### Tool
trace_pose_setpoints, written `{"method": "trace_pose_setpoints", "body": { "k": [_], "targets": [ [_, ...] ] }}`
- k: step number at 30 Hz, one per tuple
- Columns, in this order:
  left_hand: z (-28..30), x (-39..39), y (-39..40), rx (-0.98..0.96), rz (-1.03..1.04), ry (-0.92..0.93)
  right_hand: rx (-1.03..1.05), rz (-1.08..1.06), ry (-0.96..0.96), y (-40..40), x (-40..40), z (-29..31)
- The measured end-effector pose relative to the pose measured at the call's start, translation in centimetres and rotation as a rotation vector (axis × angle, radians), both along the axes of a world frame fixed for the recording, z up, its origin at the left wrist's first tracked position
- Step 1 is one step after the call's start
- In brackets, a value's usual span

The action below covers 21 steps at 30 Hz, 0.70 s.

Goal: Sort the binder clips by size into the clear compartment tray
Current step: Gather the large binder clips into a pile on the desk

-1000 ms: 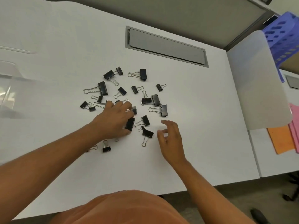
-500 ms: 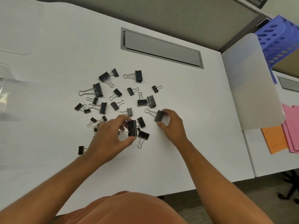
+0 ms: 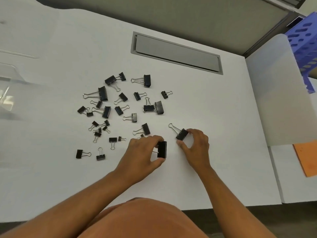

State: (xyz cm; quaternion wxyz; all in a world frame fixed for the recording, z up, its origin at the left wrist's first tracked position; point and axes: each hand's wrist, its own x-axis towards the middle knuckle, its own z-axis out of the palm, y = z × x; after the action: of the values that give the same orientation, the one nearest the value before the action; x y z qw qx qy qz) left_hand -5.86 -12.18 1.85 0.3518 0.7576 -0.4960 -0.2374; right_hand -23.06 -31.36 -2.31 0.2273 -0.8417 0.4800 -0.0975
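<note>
- On the white desk (image 3: 214, 103), a scatter of black binder clips (image 3: 120, 109) is lying in front of the person, large, middling and small ones mixed together, most with their wire handles folded out flat.
- At the near edge of that scatter, the left hand (image 3: 142, 155) is gripping a large black clip (image 3: 162, 149), its thumb under the near end and its curled fingers over the far end, so the clip's body is standing between them.
- Just to the right, the right hand (image 3: 195, 146) is pinching a second large clip (image 3: 182, 134), its fingertips on the right end of the black body and the thumb curling in below it; this clip's wire handle is pointing up and to the left across the desk.
- The two held clips are sitting near each other but apart, with bare desk showing between them.
- Behind the left hand, a middling clip (image 3: 145, 128) is lying just beyond the knuckles, and several very small clips (image 3: 99, 129) are clustering further left.
- Two more clips (image 3: 89, 154) are lying by themselves at the near left of the scatter.
- At the far left edge, the clear compartment tray (image 3: 10, 93) is showing only in part, well apart from both hands; its contents are too blurred to tell.
- In the back of the desk, a grey cable hatch (image 3: 176, 52) is sitting flush in the surface.
- On the right, a translucent divider panel (image 3: 267, 86) is standing beside a purple perforated basket (image 3: 305, 42), with an orange sheet (image 3: 307, 158) lying on the neighbouring desk.
</note>
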Motion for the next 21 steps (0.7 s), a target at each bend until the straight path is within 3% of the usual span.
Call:
{"method": "trace_pose_setpoints", "body": {
  "k": [6, 11, 14, 21],
  "targets": [
    [-0.5, -5.1, -3.5, 0.069, 0.043, -0.001, -0.055, -0.035, -0.014, -7.5, -2.1, -1.0],
    [-1.6, -7.9, -9.6, 0.099, 0.086, -0.182, -0.066, -0.079, -0.065, -13.9, -3.5, -1.4],
    [-3.0, -8.7, -13.7, 0.113, 0.098, -0.292, -0.049, 0.0, -0.103, -16.3, -4.6, -1.9],
    [-4.3, -9.0, -21.4, 0.108, 0.041, -0.409, 0.027, 0.008, -0.385, -16.8, -6.0, -2.6]
  ]
}}
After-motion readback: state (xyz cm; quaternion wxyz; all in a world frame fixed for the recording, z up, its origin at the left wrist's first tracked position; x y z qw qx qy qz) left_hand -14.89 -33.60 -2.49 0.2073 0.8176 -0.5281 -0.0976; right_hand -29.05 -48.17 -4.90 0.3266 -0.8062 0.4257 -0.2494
